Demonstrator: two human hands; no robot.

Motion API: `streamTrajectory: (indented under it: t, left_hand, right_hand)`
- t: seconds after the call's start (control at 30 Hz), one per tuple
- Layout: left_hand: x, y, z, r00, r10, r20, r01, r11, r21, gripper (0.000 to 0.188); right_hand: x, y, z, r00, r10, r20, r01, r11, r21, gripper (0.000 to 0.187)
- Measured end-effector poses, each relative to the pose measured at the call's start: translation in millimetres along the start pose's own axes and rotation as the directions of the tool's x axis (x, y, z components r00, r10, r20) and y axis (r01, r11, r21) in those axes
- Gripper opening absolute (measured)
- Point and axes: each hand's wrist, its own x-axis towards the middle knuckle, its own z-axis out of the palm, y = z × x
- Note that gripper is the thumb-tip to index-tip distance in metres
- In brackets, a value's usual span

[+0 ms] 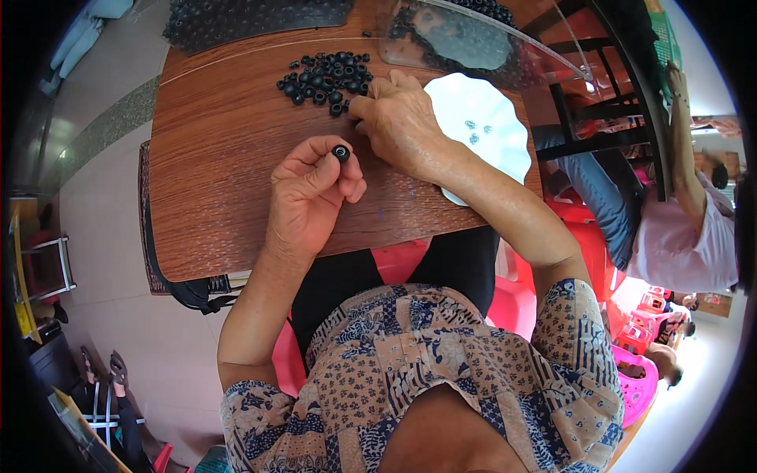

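Between thumb and fingers of my left hand [309, 189] is a small black round part [341, 153] with a pale ring showing in its open end. A loose pile of black round parts [319, 79] lies on the brown wooden table [229, 173]. At the right edge of that pile is my right hand [398, 126], its fingers curled and pointing down to the tabletop; whatever they grip is hidden. Beside it, a white scalloped plate [501, 162] carries a few small shiny bits [475, 138] near its middle.
A dark tray [252, 31] of black parts sits at the far left of the table, and a clear plastic box [473, 39] with more stands far right. Right of the table are a black stool frame [607, 142] and another person in blue jeans [591, 185].
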Motion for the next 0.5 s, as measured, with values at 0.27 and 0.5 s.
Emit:
streamTrajectory:
  t: [0.27, 0.5]
  left_hand:
    - [-1, -1, 2, 1.000, 0.002, -0.008, -0.002, 1.000, 0.011, 0.015]
    - [-1, -1, 5, 1.000, 0.001, -0.031, 0.001, 0.998, 0.063, 0.014]
  right_hand:
    - [-7, 2, -5, 0.993, -0.042, -0.112, 0.044, 0.999, 0.020, 0.018]
    - [-25, -9, -40, 0.973, 0.229, -0.007, -0.181, 0.788, 0.588, 0.017]
